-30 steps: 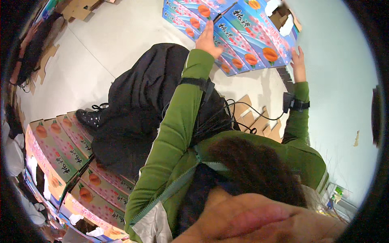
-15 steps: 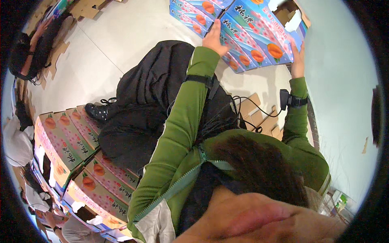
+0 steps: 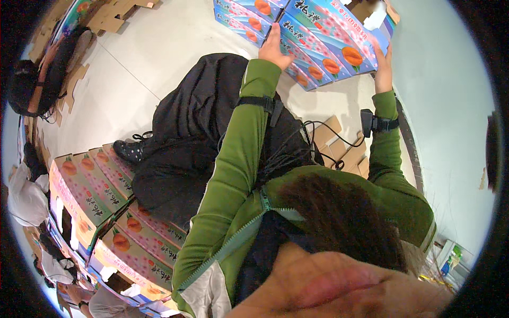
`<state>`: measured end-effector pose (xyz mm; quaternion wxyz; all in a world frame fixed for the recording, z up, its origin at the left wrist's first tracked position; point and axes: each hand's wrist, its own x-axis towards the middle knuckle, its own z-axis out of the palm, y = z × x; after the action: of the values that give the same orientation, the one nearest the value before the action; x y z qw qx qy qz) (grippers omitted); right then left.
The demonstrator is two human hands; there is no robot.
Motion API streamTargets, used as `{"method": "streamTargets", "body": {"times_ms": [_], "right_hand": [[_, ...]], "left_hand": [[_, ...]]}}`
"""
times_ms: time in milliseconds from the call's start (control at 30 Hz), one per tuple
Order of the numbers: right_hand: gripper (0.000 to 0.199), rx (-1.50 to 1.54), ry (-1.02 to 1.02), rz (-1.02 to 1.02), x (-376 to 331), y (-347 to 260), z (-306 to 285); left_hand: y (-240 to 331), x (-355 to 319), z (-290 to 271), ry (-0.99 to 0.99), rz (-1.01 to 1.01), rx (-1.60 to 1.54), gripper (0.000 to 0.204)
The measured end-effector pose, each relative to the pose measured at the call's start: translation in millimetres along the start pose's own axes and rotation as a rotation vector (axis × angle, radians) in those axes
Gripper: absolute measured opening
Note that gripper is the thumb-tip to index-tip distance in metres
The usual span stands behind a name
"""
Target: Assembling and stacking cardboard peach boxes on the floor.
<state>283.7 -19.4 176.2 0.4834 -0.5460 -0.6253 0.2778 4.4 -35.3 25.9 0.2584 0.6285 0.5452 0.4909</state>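
Compared with a second ago, the right grip reaches farther along the outer edge of a block of blue, slab-sided cardboard boxes printed with pink blossoms and orange fruit; the left grip is much where it was, and the whole view has shifted slightly. The left grip is loosely spread, its index finger pointing up along the dark gap between two groups of these boxes and its thumb held off toward the right grip. The right grip is also spread, fingers extended against the side; whether either bears weight I cannot tell. The right-hand group of boxes lies between the two grips, the other beyond the left grip, up and to its left. Below and left of the left grip are black trousers and, farther off, pink-and-tan printed cardboard boxes. Flattened brown cardboard lies below the right grip.
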Motion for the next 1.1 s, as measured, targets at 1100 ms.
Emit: {"method": "streamTargets", "body": {"times_ms": [1100], "right_hand": [[0.081,-0.003,-0.464,0.225,-109.9,61.2,3.6]], "left_hand": [[24.6,-46.4,-1.3,-0.521,-0.057,0.224,0.041]]}}
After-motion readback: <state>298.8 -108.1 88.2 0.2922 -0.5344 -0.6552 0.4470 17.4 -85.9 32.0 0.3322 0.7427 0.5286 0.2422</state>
